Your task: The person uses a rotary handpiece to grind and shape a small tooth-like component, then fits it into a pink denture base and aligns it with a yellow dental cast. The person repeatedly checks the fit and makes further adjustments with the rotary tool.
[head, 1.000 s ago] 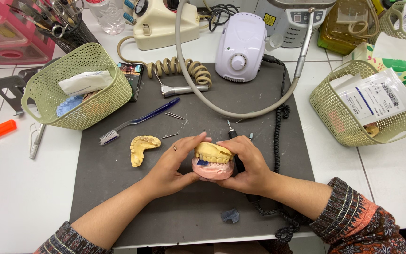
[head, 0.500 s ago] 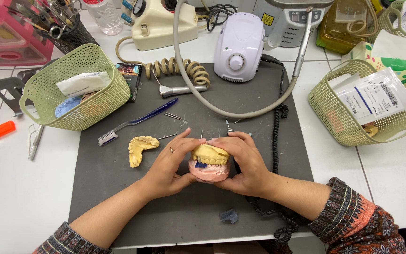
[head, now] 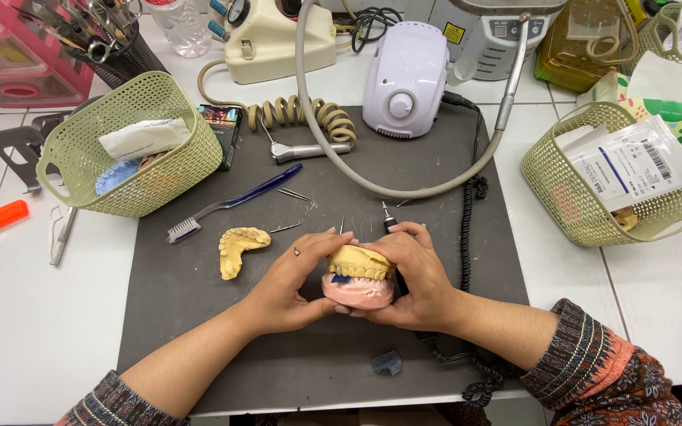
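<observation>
Cupping a stacked pair of dental casts, yellow plaster arch (head: pixel 359 262) seated on pink base (head: pixel 357 290), both hands sat closed round it at the centre of the dark grey rubber mat (head: pixel 199 315). The left hand (head: pixel 290 282) wrapped the nine o'clock side, the right hand (head: pixel 414 278) the three o'clock side, equally near. Its long axis ran nine to three. A loose yellow plaster cast (head: pixel 239 248) lay at nine o'clock, apart. The rear faces and palm contact were hidden; a small bluish patch between the casts was hard to make out.
</observation>
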